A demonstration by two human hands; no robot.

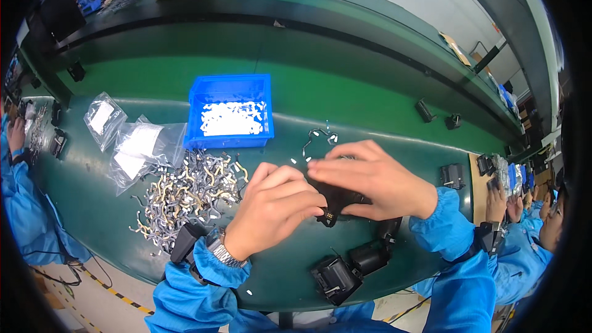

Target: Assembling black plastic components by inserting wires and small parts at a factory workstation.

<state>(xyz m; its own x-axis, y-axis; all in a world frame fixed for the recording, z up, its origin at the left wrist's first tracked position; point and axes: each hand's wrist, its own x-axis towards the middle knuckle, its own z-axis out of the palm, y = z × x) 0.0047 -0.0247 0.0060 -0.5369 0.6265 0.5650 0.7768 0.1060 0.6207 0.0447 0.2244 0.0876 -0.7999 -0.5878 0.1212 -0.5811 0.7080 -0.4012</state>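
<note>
Above the green table (271, 277), the left hand (270, 209) pinches 1 black part (339, 197), right hand (388, 182) spread over it.

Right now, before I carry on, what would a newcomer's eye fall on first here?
Probably the bright blue bin near the far edge of the green table, with small white pieces inside. Next, the tangled heap of short cables left of the left hand. Then, at the centre, that hand and the right hand meeting at a black part.
</note>
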